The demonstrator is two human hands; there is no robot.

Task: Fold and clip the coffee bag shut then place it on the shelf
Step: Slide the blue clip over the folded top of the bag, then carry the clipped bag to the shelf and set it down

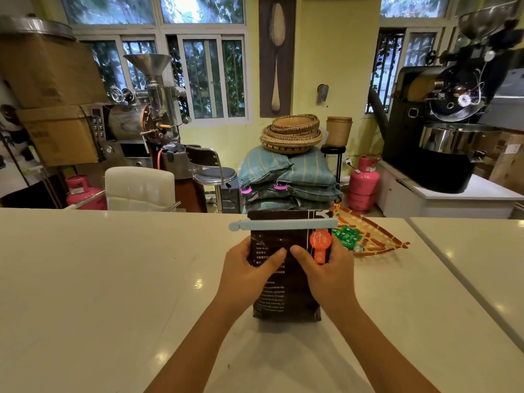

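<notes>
While the coffee bag (286, 268) stands upright on the white tabletop (113, 279), both hands are wrapped around its upper half: the left hand (249, 275) on the bag's left edge, the right hand (326, 272) on its right edge, thumbs nearly meeting across the face of the bag. The fingers on each side curl closed around the bag itself, gripping it firmly, nothing else in them.

The pale blue clip (283, 224) already sits straight across the top of the bag, sticking out past both edges, with a strip of folded bag showing above it. So the fold-and-clip part looks done to me, and this seems to be the pick-up step before shelving.

Just right of the bag there's a woven tray (377, 236) with green packets (347, 236) on it, close enough that I'd lift straight up rather than swing that way. No shelf shows anywhere near the bag from here, so the next move probably means lifting it clear, turning away from the tabletop, and keeping the bag upright so the clip doesn't slide off.
</notes>
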